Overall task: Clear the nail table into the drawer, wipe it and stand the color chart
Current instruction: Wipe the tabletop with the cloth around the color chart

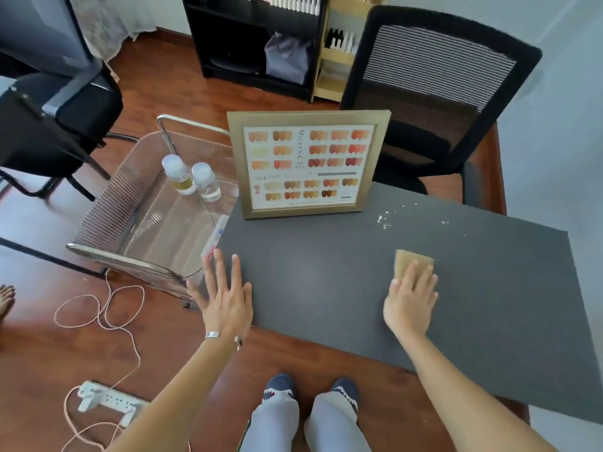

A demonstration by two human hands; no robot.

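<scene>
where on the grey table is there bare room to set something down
Bare table between the left hand and the right hand pressing the cloth, and across the right end. The color chart fills the far left corner; white specks beside it.

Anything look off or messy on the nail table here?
Yes: white specks lie scattered on the gray mat near its far edge, right of the upright color chart. The right hand presses the tan cloth nearer the person, short of them.

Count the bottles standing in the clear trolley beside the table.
2. The yellowish-liquid bottle stands far back in the trolley; the clear-liquid bottle just beside it, nearer the color chart. None appear hidden.
</scene>
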